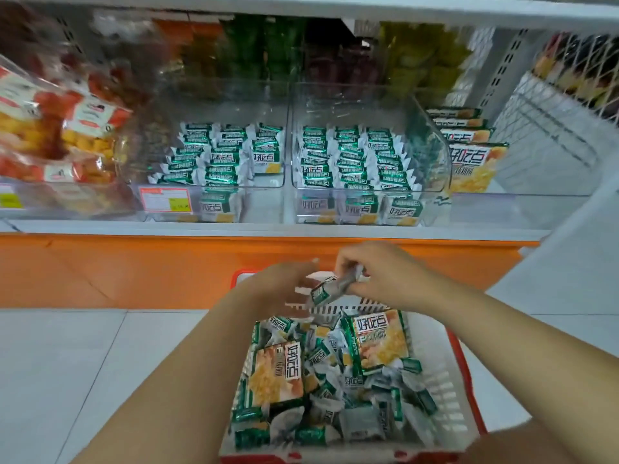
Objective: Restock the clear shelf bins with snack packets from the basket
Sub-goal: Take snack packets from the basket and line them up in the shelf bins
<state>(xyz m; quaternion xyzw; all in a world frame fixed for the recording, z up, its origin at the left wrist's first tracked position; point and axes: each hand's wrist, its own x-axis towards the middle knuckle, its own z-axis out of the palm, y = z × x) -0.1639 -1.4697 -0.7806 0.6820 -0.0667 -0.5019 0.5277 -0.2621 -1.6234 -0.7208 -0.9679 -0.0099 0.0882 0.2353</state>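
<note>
A white basket point(445, 390) with a red rim sits on the floor, full of small green-and-white snack packets point(335, 373) and two larger boxes. Above its far edge my right hand point(385, 276) pinches a few small packets point(331, 289) by one end. My left hand point(281, 286) reaches toward the same packets, fingers loosely curled, touching or nearly touching them. On the shelf above stand two clear bins, the left bin point(274, 185) and the right bin point(438, 169), each holding rows of the same green packets.
An orange plinth point(134, 272) runs below the white shelf edge. Larger yellow boxes point(472, 162) stand right of the bins. Bags of red and yellow snacks point(60, 128) fill the left. A white wire rack point(576, 85) is at the far right. Pale floor tiles surround the basket.
</note>
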